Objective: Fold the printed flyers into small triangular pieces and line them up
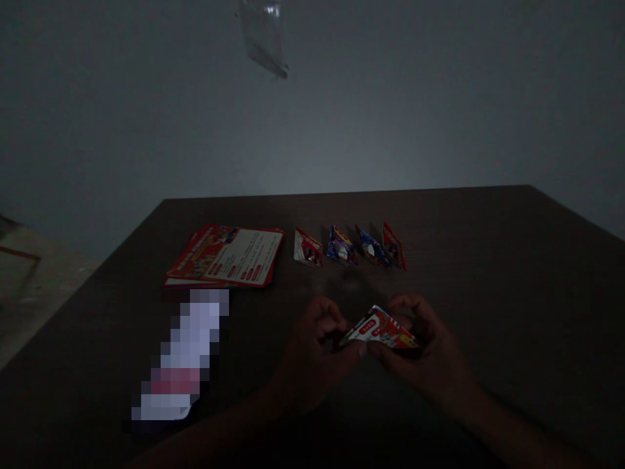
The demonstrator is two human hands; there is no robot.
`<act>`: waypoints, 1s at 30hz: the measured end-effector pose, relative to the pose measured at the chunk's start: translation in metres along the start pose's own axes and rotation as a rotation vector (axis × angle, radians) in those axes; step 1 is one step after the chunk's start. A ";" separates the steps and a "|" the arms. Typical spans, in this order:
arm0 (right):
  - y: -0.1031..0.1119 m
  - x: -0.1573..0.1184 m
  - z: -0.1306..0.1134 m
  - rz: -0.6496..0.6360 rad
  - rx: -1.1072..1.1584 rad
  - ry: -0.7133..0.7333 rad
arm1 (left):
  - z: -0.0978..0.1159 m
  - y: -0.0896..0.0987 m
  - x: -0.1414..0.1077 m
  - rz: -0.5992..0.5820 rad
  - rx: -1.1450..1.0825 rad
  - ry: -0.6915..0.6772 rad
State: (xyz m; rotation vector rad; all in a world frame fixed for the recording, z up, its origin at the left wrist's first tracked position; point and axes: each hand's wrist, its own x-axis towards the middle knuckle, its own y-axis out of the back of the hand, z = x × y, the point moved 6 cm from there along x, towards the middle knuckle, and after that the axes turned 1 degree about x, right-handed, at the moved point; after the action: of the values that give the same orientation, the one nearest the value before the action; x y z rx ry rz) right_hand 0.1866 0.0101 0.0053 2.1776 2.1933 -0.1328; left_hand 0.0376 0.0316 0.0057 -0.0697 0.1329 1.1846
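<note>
Red and white print covered the triangle [383, 331], a folded piece grasped by both hands above the near part of the worktop [493, 273]. The left grip [317, 355] was closed on its left corner, thumb at the lower edge and fingers behind. The right grip [432, 352] was closed on its right side, thumb also low, the two thumb tips near each other. One corner of the triangle pointed up between the hands.

Beyond it, four folded pieces stood apart in a row: a red-and-white one [308, 249] at left, two mainly blue ones, [343, 249] and [374, 251], and a red one [394, 247] at right. Left of the row lay a stack [244, 260] of printed sheets, red and cream, edges not aligned. Nearer the person lay a long pale item [188, 352], obscured by pixel blocks and not identifiable. A clear bag [266, 39] hung against the wall [430, 104].
</note>
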 end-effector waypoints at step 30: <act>0.003 0.000 -0.002 0.025 -0.077 -0.001 | 0.004 0.005 -0.002 0.034 0.095 -0.021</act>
State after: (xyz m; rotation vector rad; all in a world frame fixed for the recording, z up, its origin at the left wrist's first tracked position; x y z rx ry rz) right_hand 0.1896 0.0100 0.0072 2.1622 2.1328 -0.0477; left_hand 0.0324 0.0323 0.0101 0.0291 0.1721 1.2114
